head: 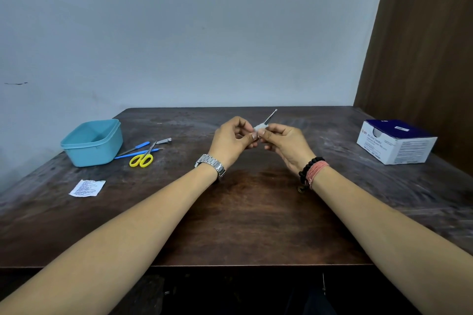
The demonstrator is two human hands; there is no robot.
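L hand [230,141] + R hand [287,146] pinch swab [260,126]; tub [98,152] apart.

Your dark wooden table [256,212] has a teal plastic tub [92,143] at left. Just right of it are yellow-handled scissors [143,157], two blue-handled tools [135,148] and a nail clipper [163,140]. A torn sachet wrapper [87,188] lies lower left, and a box of alcohol swabs [396,142] sits far right.

Dark wooden table [250,212]: left hand [234,142] and right hand [286,144] pinching white swab [260,126] around metal tool [271,115]; teal tub [93,142], yellow scissors [142,158], swab box [395,142].
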